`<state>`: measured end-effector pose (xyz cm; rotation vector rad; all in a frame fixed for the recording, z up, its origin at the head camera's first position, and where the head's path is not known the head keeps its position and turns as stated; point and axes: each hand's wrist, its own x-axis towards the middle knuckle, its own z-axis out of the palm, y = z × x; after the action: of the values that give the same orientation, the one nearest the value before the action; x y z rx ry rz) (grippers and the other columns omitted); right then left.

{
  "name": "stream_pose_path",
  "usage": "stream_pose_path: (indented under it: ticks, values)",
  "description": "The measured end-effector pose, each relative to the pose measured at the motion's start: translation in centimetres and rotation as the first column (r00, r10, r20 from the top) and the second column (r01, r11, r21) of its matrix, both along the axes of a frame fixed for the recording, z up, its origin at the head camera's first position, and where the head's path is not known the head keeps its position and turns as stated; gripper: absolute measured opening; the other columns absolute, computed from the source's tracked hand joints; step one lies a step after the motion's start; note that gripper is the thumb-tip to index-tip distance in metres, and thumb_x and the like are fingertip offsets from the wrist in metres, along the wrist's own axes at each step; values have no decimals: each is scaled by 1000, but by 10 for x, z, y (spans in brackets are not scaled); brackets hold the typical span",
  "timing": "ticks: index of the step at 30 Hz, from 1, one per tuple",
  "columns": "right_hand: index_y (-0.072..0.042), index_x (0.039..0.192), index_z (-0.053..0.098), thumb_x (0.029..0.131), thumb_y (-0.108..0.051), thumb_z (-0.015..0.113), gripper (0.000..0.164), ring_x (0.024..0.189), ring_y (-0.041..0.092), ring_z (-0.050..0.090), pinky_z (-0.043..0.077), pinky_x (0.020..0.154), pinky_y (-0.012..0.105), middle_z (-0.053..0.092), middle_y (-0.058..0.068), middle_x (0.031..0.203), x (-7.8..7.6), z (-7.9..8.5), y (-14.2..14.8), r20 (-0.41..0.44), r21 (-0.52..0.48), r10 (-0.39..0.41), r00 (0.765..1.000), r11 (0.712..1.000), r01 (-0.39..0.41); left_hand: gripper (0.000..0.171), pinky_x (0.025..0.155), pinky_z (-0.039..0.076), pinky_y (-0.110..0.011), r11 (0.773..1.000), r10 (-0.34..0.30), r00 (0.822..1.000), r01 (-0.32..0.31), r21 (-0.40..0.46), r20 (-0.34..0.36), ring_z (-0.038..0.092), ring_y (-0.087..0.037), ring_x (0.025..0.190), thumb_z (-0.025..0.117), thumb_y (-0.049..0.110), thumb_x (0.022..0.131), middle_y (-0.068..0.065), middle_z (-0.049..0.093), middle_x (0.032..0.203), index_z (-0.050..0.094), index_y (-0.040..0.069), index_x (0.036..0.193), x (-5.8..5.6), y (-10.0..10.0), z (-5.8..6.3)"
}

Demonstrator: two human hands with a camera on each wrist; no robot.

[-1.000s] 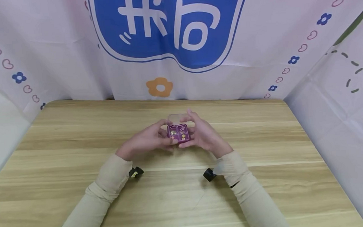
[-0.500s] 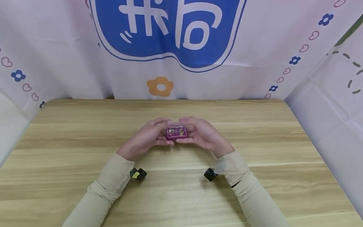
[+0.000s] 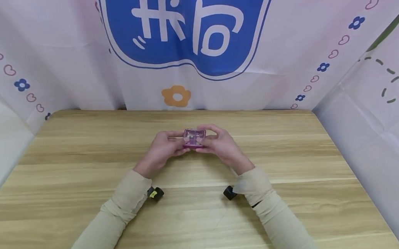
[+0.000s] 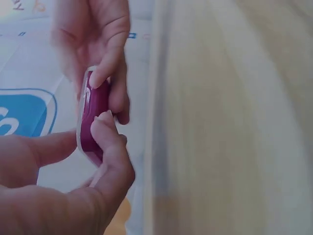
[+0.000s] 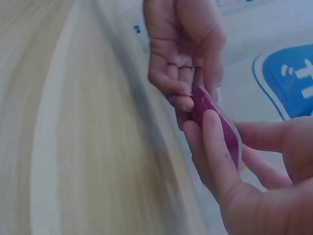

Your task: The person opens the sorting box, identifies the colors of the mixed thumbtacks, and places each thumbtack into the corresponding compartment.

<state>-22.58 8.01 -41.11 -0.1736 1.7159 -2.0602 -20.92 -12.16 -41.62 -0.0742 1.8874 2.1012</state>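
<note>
A small purple pill box (image 3: 194, 136) with a clear lid is held between both hands above the far middle of the table. Its lid lies down over the compartments, and the contents show only faintly through it. My left hand (image 3: 163, 149) grips the left side, thumb on the lid and fingers underneath. From the right, my right hand (image 3: 223, 146) pinches the opposite side in the same way. In the left wrist view the purple side wall of the pill box (image 4: 94, 110) shows between the fingertips. The right wrist view shows the pill box (image 5: 215, 120) edge-on.
The wood-grain table (image 3: 192, 217) extends around both forearms. A white cloth with a blue emblem (image 3: 189, 32) hangs behind the table's far edge. Small black wrist devices (image 3: 157, 193) stick out below both sleeves.
The clear lid stood raised a second ago and has come down over the box. Both thumbs have moved onto the top, and the box has shifted slightly away from the body.
</note>
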Motion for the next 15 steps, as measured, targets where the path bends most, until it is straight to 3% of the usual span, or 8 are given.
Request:
stream_pose_path:
  ticks: [3, 7, 15]
  values:
    - [-5, 123, 58, 86, 9, 60, 40, 86, 33, 65, 55, 75, 37, 59, 29, 110, 1, 1, -3, -99, 102, -61, 993, 992, 71, 41, 75, 55, -32, 999, 45, 998, -45, 18, -35, 66, -31, 86, 60, -2, 90, -29, 62, 106, 47, -9, 128, 0, 2, -1]
    - [-5, 121, 61, 85, 6, 63, 37, 81, 28, 67, 56, 74, 37, 61, 26, 110, 3, 3, -6, -214, 202, -98, 972, 969, 142, 51, 76, 55, -35, 997, 72, 993, -75, -33, -92, 66, -31, 86, 61, -3, 88, -28, 64, 103, 44, 0, 136, 4, 3, 3]
    - [-8, 120, 63, 85, 1, 66, 36, 80, 21, 67, 56, 73, 34, 55, 23, 126, 5, 6, -7, -285, 273, -110, 952, 943, 190, 54, 76, 55, -37, 984, 112, 986, -128, -124, -125, 67, -28, 81, 63, -3, 86, -22, 65, 101, 46, 8, 136, 6, 7, 10]
